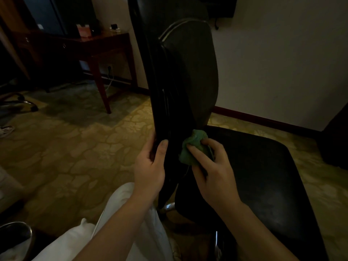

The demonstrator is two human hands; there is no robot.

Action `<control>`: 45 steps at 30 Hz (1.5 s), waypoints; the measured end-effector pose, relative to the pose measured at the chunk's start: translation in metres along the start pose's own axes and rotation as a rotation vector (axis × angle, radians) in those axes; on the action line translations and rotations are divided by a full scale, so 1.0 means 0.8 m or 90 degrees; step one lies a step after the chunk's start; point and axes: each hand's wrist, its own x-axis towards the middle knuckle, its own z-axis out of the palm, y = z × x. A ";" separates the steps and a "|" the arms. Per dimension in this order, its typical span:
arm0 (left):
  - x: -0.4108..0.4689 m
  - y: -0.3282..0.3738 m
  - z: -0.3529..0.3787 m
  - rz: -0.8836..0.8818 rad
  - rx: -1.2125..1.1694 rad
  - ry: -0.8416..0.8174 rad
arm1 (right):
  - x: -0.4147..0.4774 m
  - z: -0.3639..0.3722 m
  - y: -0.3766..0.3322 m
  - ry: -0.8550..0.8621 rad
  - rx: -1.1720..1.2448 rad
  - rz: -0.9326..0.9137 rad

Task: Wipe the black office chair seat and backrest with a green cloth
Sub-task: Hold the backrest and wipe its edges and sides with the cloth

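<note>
Head view looks down at a black office chair [175, 110] seen from its side in a dim room, with the backrest [190, 72] standing upright in the middle and the seat [259, 166] spreading out to the right. The left hand [150, 166] grips the near edge of the backrest low down: its thumb [163, 148] lies along the side facing the camera and the fingers are wrapped round the far side, mostly hidden. The right hand [212, 172] holds a bunched green cloth [194, 146], fingers curled over the wad and pressing it against the lowest part of the backrest, just where that meets the rear of the seat. The cloth sits between the two hands, touching the backrest and close above the seat's back edge; whether it also touches the seat cannot be told. Both bare forearms reach in from the bottom of the frame, and white trousers [120, 213] show below the left arm. A patterned yellowish carpet [75, 147] covers the floor. A dark wooden desk [105, 40] stands at the upper left against a pale wall [282, 63], which has a reddish skirting board [263, 119] running behind the seat.
</note>
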 end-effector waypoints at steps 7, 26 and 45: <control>0.002 -0.004 -0.001 0.002 0.011 -0.006 | -0.033 0.022 0.010 -0.019 -0.039 0.046; 0.002 -0.005 0.000 -0.006 0.026 0.001 | -0.018 0.015 0.002 0.001 0.018 0.045; -0.003 -0.010 -0.003 -0.010 -0.002 -0.031 | -0.005 0.004 -0.002 0.035 0.073 0.036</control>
